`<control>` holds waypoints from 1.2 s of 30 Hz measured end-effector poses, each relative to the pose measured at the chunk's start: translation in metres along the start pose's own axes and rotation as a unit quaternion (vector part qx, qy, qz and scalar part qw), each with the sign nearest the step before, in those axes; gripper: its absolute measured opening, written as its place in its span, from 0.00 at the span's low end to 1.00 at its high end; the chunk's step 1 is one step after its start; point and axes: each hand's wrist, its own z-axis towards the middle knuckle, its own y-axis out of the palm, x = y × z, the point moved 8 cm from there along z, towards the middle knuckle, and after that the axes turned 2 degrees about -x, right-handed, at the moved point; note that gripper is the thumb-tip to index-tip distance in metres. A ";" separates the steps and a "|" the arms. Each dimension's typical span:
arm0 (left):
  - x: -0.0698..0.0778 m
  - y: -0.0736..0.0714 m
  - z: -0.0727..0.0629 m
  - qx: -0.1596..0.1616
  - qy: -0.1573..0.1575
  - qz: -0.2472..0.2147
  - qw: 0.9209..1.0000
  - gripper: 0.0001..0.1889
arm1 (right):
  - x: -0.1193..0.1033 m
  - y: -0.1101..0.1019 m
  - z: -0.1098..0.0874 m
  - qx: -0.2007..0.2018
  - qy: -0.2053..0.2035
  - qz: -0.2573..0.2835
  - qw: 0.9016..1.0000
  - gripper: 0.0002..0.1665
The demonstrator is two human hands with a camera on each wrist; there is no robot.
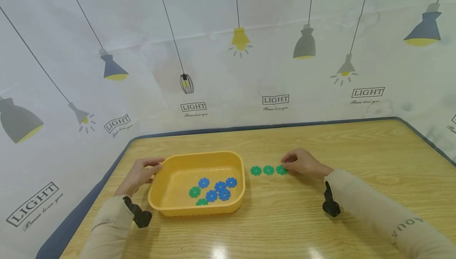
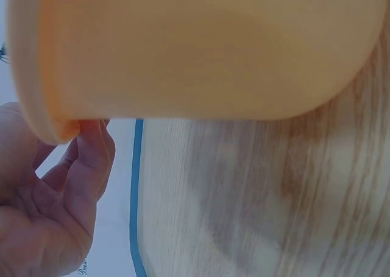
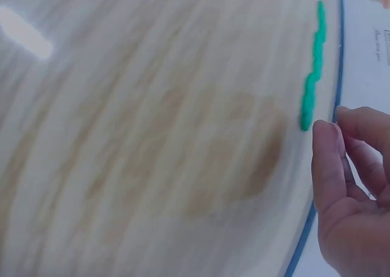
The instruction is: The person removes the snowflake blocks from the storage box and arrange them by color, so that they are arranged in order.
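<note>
At the left of the head view my left hand grips the yellow plastic bin by its left rim. Its fingers curl up under the lip in the left wrist view. Inside the bin lie several blue notched plastic discs and two green ones. To its right, three green notched discs lie flat in a row on the table. My right hand is at the row's right end, fingertips right beside the last disc, thumb and forefinger bent close together with nothing showing between them.
The wood-grain table has a dark blue edge along the back. Behind it hangs a pale wall covering printed with lamps. A black wrist mount sits on the left cuff, another mount on the right.
</note>
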 end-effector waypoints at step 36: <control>-0.004 -0.002 0.003 -0.010 0.003 -0.007 1.000 0.20 | -0.184 0.140 0.044 -0.211 -0.158 -0.002 0.965 0.10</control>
